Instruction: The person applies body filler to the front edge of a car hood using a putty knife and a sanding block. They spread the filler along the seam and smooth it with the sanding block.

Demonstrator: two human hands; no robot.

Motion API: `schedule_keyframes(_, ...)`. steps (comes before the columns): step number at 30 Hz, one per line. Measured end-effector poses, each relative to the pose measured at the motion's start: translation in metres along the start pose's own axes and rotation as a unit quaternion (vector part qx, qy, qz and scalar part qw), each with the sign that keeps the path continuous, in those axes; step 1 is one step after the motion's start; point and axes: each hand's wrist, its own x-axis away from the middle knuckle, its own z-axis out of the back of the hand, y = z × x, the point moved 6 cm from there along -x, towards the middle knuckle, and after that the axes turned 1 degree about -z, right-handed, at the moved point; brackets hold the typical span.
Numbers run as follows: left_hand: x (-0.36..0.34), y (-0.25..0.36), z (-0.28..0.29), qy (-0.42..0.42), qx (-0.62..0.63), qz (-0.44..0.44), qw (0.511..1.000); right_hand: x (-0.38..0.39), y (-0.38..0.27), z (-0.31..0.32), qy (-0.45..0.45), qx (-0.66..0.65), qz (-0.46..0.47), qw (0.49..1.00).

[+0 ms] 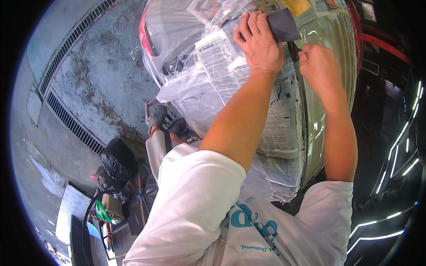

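My left hand (259, 42) presses flat on a dark grey sheet (283, 24), likely sandpaper, against a car body panel (328, 35). Clear plastic film (186, 40) and newspaper (217, 62) mask much of the car. My right hand (317, 66) is closed beside a dark gap in the panel, pinching something small and dark (293, 51) that I cannot identify. The two hands are a few centimetres apart. The pale green panel surface is glossy to the right of my right hand.
A concrete floor (102, 75) with two long drain grates (71, 119) lies to the left. My dark shoes (168, 122) rest on a low stool frame. A black bag (116, 162) and cluttered items sit at lower left. A dark car with lit strips (399, 146) stands right.
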Motion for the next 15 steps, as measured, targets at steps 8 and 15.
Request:
schedule_keyframes(8, 0.002, 0.0, -0.002, -0.007, 0.007, 0.0, 1.0, -0.007, 0.002, -0.007, 0.028, -0.004, 0.012, 1.0)
schedule_keyframes(15, -0.003, 0.005, -0.001, 0.003, 0.001, 0.005, 1.0, -0.042, 0.057, -0.003, -0.102, -0.132, 0.013, 0.986)
